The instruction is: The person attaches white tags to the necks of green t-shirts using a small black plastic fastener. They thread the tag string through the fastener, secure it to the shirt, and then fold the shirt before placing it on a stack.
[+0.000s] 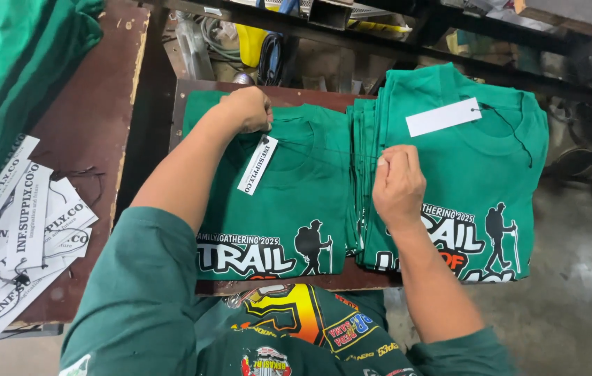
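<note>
— Where's your right hand (pixel 398 184)?
— Near me, over the folded green shirt pile (pixel 477 174), grip pinched shut on a thin thread (pixel 324 152).
— And the left hand (pixel 247 109)?
— Farther, grip closed at the near shirt's (pixel 289 195) collar on the worktop (pixel 184 97); the white tag (pixel 257 164) hangs there, long axis slanting near-left.

A small brown wooden board (pixel 191 94) carries a folded green shirt (pixel 289 202) printed with white letters and a black hiker figure. Just beside it, on the right, a stack of the same green shirts (pixel 470 188) overhangs the board's edge. To the left stands a worn reddish-brown table (pixel 94 125), bearing a loose heap of white paper tags (pixel 24 223) with black strings and a pile of green cloth (pixel 10 63).
</note>
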